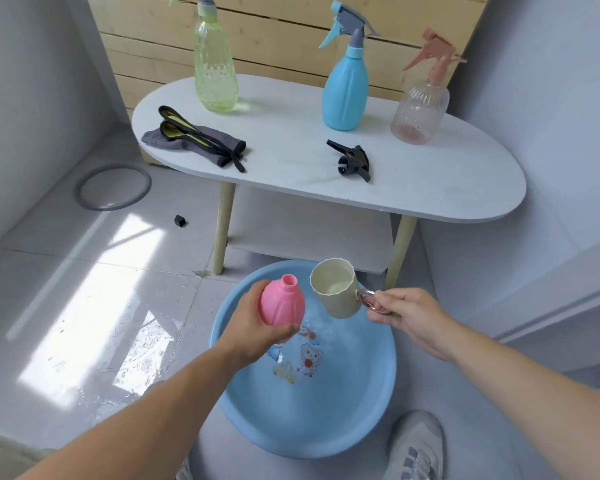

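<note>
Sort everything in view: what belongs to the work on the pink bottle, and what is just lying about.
In the job: pink bottle in the left hand; cream cup, by its handle, in the right hand; blue basin beneath; black spray head, probably this bottle's.
Lying about: green spray bottle, blue spray bottle, clear pink spray bottle, grey cloth, ring on the floor, small black piece.

Up on the white oval table [291, 140]: translucent green spray bottle [215, 74], opaque blue spray bottle [345, 91], clear pink spray bottle [420, 112] standing upright; black trigger nozzle [354, 161] and grey cloth [194, 140] lying well apart.
</note>
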`<state>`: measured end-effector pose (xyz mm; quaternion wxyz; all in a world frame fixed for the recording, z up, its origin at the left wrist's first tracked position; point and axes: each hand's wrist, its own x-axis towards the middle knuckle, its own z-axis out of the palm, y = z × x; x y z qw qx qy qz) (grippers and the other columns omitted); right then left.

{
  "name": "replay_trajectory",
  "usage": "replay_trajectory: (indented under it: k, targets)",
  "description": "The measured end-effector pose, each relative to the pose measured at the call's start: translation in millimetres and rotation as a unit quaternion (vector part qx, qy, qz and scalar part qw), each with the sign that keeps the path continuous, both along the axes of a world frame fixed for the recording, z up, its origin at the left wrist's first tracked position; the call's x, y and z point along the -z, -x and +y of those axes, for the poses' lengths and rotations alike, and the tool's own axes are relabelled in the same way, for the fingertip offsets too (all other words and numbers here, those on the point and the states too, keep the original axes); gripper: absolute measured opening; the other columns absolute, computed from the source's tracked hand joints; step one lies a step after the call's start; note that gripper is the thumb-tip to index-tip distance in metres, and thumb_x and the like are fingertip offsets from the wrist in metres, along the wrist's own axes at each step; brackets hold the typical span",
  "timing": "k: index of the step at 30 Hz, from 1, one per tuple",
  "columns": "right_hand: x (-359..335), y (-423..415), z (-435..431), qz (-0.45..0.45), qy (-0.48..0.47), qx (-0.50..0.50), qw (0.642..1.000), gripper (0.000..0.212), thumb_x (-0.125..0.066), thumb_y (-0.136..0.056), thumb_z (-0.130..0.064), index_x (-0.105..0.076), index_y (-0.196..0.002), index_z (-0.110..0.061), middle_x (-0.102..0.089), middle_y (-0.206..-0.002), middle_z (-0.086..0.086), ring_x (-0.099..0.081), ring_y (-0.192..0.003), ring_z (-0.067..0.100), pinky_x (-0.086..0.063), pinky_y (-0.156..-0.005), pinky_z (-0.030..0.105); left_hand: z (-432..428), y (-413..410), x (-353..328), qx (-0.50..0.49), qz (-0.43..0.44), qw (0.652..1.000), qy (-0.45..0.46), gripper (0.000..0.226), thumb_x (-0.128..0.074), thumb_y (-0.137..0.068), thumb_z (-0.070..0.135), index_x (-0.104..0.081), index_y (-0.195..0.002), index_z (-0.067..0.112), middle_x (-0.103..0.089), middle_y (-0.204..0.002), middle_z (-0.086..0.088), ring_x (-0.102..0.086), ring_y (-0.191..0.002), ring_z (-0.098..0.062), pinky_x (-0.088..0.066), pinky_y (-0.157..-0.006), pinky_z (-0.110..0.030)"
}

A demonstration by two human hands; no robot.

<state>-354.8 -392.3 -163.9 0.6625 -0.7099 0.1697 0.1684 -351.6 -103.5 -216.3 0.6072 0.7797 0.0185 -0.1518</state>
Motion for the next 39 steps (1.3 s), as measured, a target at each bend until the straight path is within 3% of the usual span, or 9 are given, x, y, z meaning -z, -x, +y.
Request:
replay_trajectory:
  k: [5, 8, 11, 14, 16, 20, 26, 32, 39]
  targets:
    - [-41, 4, -8, -0.034, 0.017, -0.038, 0.999, 0.025, -0.061, -0.095, -0.013, -0.074, -0.078, -0.001, -0.064, -0.118, 0.034, -0.069, -0.108, 0.034, -0.048, -0.105, 0.047, -5, 2, -11, 0.017, -0.010, 1.000, 0.004, 0.077, -0.095, -0.070, 0.013, -0.049, -0.127, 0.035, -0.059, -0.117, 0.007, -0.065, -0.098, -0.017, -0.060, -0.059, -0.021]
    - [-59, 7, -5, -0.059, 0.030, -0.051, 0.996, 0.025, -0.057, -0.097, -0.009, -0.072, -0.080, 0.003, -0.063, -0.119, 0.035, -0.067, -0.110, 0.036, -0.052, -0.101, 0.043, -8, 2, -16, 0.026, -0.011, 1.000, 0.010, 0.075, -0.095, -0.069, 0.013, -0.050, -0.124, 0.037, -0.059, -0.116, 0.006, -0.065, -0.100, -0.019, -0.065, -0.063, -0.032]
    - [-74, 11, 3, -0.085, 0.049, -0.052, 0.994, 0.027, -0.056, -0.097, -0.006, -0.071, -0.075, 0.000, -0.066, -0.113, 0.033, -0.068, -0.107, 0.037, -0.055, -0.098, 0.038, -10, 2, -20, 0.032, -0.016, 0.999, 0.012, 0.077, -0.094, -0.070, 0.013, -0.049, -0.128, 0.035, -0.058, -0.119, 0.005, -0.065, -0.100, -0.019, -0.062, -0.061, -0.026]
    - [-80, 12, 8, -0.103, 0.073, -0.062, 0.990, 0.024, -0.066, -0.089, -0.025, -0.076, -0.082, -0.004, -0.072, -0.105, 0.026, -0.071, -0.102, 0.034, -0.051, -0.102, 0.045, -11, 3, -23, 0.033, -0.019, 0.999, 0.017, 0.075, -0.094, -0.070, 0.010, -0.049, -0.126, 0.035, -0.058, -0.117, 0.006, -0.064, -0.099, -0.018, -0.062, -0.061, -0.025]
    - [-81, 11, 9, -0.117, 0.097, -0.071, 0.986, 0.035, -0.072, -0.079, -0.042, -0.079, -0.086, -0.009, -0.075, -0.101, 0.019, -0.073, -0.098, 0.028, -0.050, -0.103, 0.046, -12, 3, -25, 0.033, -0.022, 0.999, 0.013, 0.074, -0.093, -0.070, 0.009, -0.049, -0.123, 0.036, -0.058, -0.115, 0.008, -0.064, -0.098, -0.017, -0.064, -0.063, -0.028]
    - [-81, 6, 8, -0.132, 0.148, -0.077, 0.977, 0.016, -0.064, -0.094, -0.021, -0.080, -0.091, -0.019, -0.077, -0.096, 0.008, -0.074, -0.095, 0.021, -0.049, -0.105, 0.049, -12, 3, -24, 0.033, -0.022, 0.999, 0.020, 0.077, -0.094, -0.069, 0.009, -0.049, -0.126, 0.037, -0.058, -0.119, 0.005, -0.064, -0.100, -0.020, -0.063, -0.062, -0.027]
    - [-83, 3, 8, -0.159, 0.186, -0.097, 0.965, 0.017, -0.065, -0.094, -0.022, -0.080, -0.096, -0.027, -0.078, -0.100, -0.001, -0.072, -0.098, 0.021, -0.048, -0.104, 0.049, -11, 2, -21, 0.036, -0.026, 0.999, 0.015, 0.078, -0.094, -0.069, 0.010, -0.049, -0.127, 0.036, -0.059, -0.119, 0.005, -0.065, -0.102, -0.022, -0.061, -0.063, -0.025]
    - [-85, 2, 10, -0.169, 0.200, -0.100, 0.960, 0.016, -0.066, -0.094, -0.022, -0.079, -0.100, -0.026, -0.078, -0.098, -0.002, -0.072, -0.095, 0.018, -0.050, -0.102, 0.043, -12, 1, -18, 0.037, -0.021, 0.999, 0.015, 0.078, -0.094, -0.069, 0.012, -0.049, -0.129, 0.035, -0.058, -0.121, 0.003, -0.064, -0.103, -0.021, -0.063, -0.065, -0.026]
    - [-91, 3, 12, -0.187, 0.215, -0.100, 0.953, 0.017, -0.067, -0.093, -0.018, -0.079, -0.100, -0.027, -0.077, -0.092, -0.012, -0.071, -0.092, 0.005, -0.049, -0.088, 0.021, -13, 0, -14, 0.034, -0.018, 0.999, 0.016, 0.081, -0.095, -0.068, 0.012, -0.049, -0.130, 0.035, -0.057, -0.123, 0.001, -0.064, -0.105, -0.023, -0.066, -0.068, -0.033]
